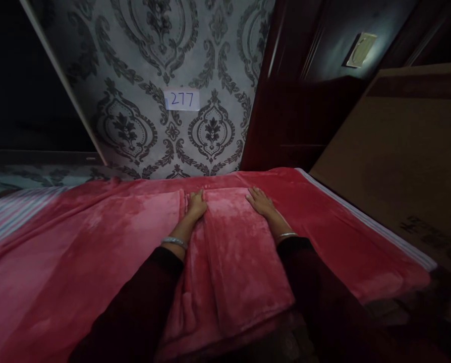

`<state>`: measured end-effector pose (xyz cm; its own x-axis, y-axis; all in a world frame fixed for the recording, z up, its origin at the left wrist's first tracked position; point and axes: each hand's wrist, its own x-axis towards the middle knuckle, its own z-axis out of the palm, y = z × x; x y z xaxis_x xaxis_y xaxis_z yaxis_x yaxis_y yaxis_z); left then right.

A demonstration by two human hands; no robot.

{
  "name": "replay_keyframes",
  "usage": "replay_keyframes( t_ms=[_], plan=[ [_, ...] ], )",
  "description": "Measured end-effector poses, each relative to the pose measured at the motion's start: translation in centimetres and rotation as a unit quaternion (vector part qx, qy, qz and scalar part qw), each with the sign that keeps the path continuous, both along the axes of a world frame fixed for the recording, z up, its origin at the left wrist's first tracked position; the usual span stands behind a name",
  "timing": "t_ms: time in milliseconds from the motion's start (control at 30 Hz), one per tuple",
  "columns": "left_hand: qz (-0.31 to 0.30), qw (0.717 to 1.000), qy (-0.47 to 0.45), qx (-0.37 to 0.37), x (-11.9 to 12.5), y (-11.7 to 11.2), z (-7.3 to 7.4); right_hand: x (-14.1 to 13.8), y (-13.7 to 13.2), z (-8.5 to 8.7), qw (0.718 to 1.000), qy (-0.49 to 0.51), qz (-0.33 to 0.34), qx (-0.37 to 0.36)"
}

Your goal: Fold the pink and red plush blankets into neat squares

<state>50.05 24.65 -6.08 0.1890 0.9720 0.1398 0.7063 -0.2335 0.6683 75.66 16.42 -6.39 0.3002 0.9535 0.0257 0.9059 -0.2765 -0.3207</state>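
Observation:
A plush pink-red blanket (248,262) lies in front of me, with a folded, layered strip in the middle and a wide spread on the left. At the left edge of this strip, near its far end, my left hand (197,205) is closed with fingers curled on the blanket's edge. My right hand (261,202) rests palm down near the strip's far right corner, its fingers stretched over the plush. Both wrists wear silvery bangles, and dark sleeves cover the forearms.
Striped cloth (24,209) shows under the blanket at the left. A large cardboard box (403,146) stands at the right. Behind are patterned wallpaper (172,131) with a paper label reading 277 (182,100), a dark screen (29,91) and dark red woodwork (286,121).

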Motion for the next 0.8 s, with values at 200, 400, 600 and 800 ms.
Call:
replay_keyframes(
  t_ms=[200, 400, 600, 800],
  plan=[
    [0.013, 0.998, 0.056, 0.017, 0.3, -1.3, 0.6, 0.1, 0.0, 0.0, 1.0, -0.002, -0.001, -0.005],
    [0.015, 0.995, 0.089, 0.03, 0.5, -1.7, 1.0, -0.2, -0.1, 0.1, 1.0, -0.017, -0.01, -0.014],
    [0.011, 0.993, 0.104, 0.049, 0.1, -1.9, 1.5, -0.9, -0.5, 1.7, 0.999, -0.039, -0.025, -0.018],
    [-0.021, 0.979, 0.136, 0.152, 0.9, -3.5, 3.7, -6.6, -0.6, 4.1, 0.99, -0.082, 0.108, 0.031]
  ],
)
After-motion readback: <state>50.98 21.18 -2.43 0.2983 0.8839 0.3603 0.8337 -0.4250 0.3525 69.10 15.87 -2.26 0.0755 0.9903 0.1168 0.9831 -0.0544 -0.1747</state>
